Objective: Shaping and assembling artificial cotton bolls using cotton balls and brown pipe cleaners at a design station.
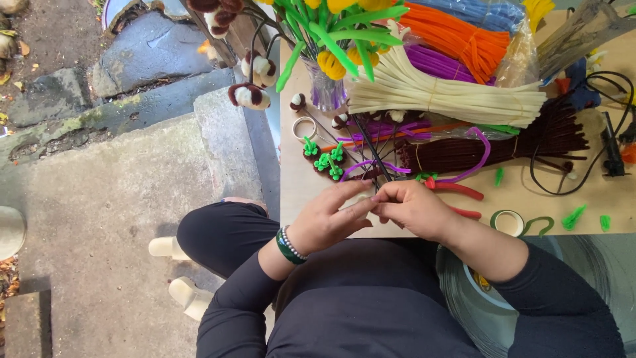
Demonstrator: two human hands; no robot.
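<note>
Together, left hand [326, 222] and right hand [414, 209] grip clamped on cream stem [361, 201].

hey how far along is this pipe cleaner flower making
Done: yellow pipe-cleaner flowers with green leaves stand in a clear glass vase. In hand: the left hand and right hand pinch a small piece over the wooden table edge. Left: unused cream, orange and dark brown pipe-cleaner bundles.
</note>
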